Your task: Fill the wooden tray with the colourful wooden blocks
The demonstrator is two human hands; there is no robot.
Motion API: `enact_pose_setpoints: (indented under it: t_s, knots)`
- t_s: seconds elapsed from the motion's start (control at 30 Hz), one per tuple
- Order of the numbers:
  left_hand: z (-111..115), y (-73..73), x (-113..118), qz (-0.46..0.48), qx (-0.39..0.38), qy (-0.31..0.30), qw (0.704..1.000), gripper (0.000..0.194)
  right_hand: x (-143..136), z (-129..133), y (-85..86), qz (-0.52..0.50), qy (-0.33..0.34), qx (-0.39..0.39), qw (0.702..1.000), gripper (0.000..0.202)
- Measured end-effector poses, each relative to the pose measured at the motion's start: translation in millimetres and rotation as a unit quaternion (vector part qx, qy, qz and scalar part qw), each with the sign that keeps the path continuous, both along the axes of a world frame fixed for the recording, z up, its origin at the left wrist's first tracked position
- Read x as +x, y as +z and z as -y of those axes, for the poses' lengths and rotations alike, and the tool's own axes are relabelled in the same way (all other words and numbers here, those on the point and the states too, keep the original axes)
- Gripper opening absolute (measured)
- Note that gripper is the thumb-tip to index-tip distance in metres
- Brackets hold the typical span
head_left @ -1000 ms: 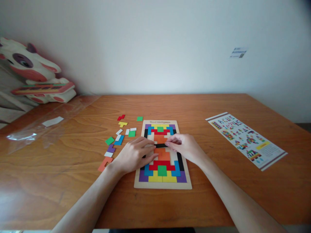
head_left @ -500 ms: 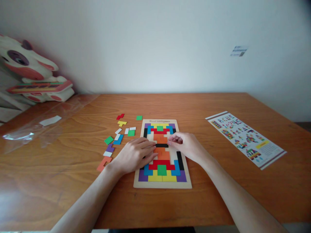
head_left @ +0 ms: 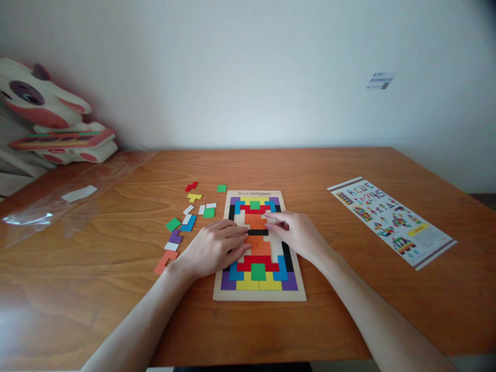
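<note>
A wooden puzzle board (head_left: 259,295) lies on the table, filled with coloured block pieces and some bare patches. My left hand (head_left: 219,245) rests over the board's left side, its fingers spread slightly and the tips at the black piece (head_left: 258,232) and the orange piece (head_left: 260,246). Over the right side is my right hand (head_left: 296,230), thumb and index finger apart near the upper orange piece (head_left: 253,221); nothing shows between them. A red piece (head_left: 253,262) and a green square (head_left: 258,272) sit lower on the board.
Several loose pieces, among them a yellow one (head_left: 194,197) and an orange one (head_left: 166,261), lie left of the board. A printed sheet (head_left: 391,222) is at the right. Clear plastic wrap (head_left: 50,217) and a cow-shaped toy keyboard (head_left: 65,139) are at the left.
The thumb and index finger of my right hand have parted, and the fingertips have shifted slightly left over the board. My left hand has stayed in place.
</note>
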State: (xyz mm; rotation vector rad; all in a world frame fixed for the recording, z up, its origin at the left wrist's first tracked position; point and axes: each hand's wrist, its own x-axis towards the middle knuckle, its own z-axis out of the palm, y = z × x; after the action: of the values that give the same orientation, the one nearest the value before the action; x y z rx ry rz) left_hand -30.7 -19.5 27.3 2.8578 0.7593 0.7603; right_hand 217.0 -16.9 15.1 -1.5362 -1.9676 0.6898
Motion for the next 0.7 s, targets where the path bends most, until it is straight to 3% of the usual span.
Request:
enact_pose_setpoints:
  t_s: [0.17,0.3,0.37,0.47,0.53,0.63,0.7]
  knots:
    - [0.1,1.5,0.6,0.001,0.003,-0.005,1.0,0.018,-0.2,-0.3,-1.0,-0.04,-0.006,0.004,0.999,0.021]
    - [0.1,1.6,-0.3,0.005,0.02,0.006,1.0,0.017,2.8,-4.2,5.2,-0.143,-0.081,0.018,0.986,0.034]
    - [-0.1,0.8,-1.8,0.013,0.033,0.034,0.999,0.019,5.4,-8.4,8.1,-0.258,-0.127,0.014,0.957,0.039]
    - [-0.5,-1.4,-4.1,0.037,0.04,0.094,0.994,0.023,9.4,-15.8,7.5,-0.435,-0.194,-0.022,0.879,0.038]
    - [-0.5,-3.3,-4.5,0.086,0.005,0.131,0.988,0.024,11.4,-20.4,3.0,-0.5,-0.229,-0.027,0.835,0.036]
    - [-1.1,-6.4,-2.8,0.209,-0.103,0.182,0.955,0.022,12.9,-25.2,-6.6,-0.527,-0.255,-0.006,0.811,0.035]
    - [-3.7,-8.1,-1.9,0.308,-0.185,0.213,0.909,0.023,13.4,-27.0,-11.5,-0.522,-0.252,0.006,0.815,0.035]
